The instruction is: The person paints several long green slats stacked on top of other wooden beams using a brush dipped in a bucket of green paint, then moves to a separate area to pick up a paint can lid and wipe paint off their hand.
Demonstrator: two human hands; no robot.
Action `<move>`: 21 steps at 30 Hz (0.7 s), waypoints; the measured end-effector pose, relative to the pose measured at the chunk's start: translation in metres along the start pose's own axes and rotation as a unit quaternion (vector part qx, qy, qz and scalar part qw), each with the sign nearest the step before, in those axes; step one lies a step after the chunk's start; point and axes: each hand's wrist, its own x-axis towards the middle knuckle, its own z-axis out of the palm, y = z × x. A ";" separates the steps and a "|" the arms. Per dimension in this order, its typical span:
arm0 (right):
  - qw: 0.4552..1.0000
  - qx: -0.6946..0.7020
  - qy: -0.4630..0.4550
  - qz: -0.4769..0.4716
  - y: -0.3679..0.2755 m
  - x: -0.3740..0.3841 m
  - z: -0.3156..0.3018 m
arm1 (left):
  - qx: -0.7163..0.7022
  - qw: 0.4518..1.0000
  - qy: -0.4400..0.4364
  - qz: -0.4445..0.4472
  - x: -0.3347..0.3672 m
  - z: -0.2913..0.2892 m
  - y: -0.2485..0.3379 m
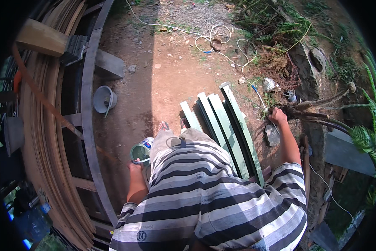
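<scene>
Down by my left leg, my left hand (135,165) is closed on the rim of a small paint bucket (146,144). Its inside looks greenish, and a white and blue label is on its side. My right arm stretches out to the right, where my right hand (277,116) has its fingers curled near the stems of a plant. A thin white hose (260,95) with a blue piece on it runs right up to those fingers. What they grip is small and partly hidden. Several long pale green metal profiles (225,129) lie between my legs and the right hand.
A grey bucket (105,99) stands on the dirt at the left, beside a metal beam (89,104) and stacked wooden planks (41,125). The hose's loops (216,39) lie farther ahead. Rocks (318,59) and ferns (255,16) edge the right side.
</scene>
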 end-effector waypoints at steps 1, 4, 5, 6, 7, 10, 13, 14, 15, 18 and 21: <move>1.000 -0.001 0.003 -0.017 -0.003 0.010 -0.001 | 0.008 1.000 -0.004 0.000 -0.003 0.000 0.003; 1.000 -0.002 0.007 -0.014 -0.020 0.014 -0.022 | 0.027 1.000 0.003 -0.002 -0.014 -0.004 0.006; 1.000 -0.006 0.014 -0.007 -0.010 0.011 -0.018 | 0.042 0.999 0.010 -0.004 -0.033 0.006 0.002; 1.000 -0.007 0.007 0.000 -0.001 0.007 -0.017 | 0.052 0.998 0.019 -0.007 -0.045 0.012 0.000; 1.000 -0.007 -0.002 0.000 0.006 0.003 -0.016 | 0.043 0.999 0.014 -0.002 -0.044 0.011 0.001; 0.999 0.016 -0.027 0.000 0.053 -0.015 0.008 | 0.047 0.999 0.011 -0.005 -0.037 0.009 0.002; 0.998 -0.001 -0.057 0.017 0.066 -0.063 -0.002 | 0.010 0.999 0.034 -0.021 -0.029 -0.001 0.007; 0.997 0.003 -0.078 0.006 0.083 -0.072 0.006 | 0.023 0.998 0.062 -0.020 -0.030 0.002 0.007; 0.996 -0.003 -0.086 0.032 0.098 -0.083 0.013 | 0.035 0.998 0.049 -0.014 -0.031 0.001 0.005; 0.990 -0.019 -0.115 0.081 0.117 -0.121 0.017 | 0.075 0.996 0.040 0.006 -0.030 -0.011 0.004; 0.988 -0.030 -0.121 0.095 0.156 -0.141 0.038 | 0.023 0.999 0.049 0.003 -0.025 -0.009 0.005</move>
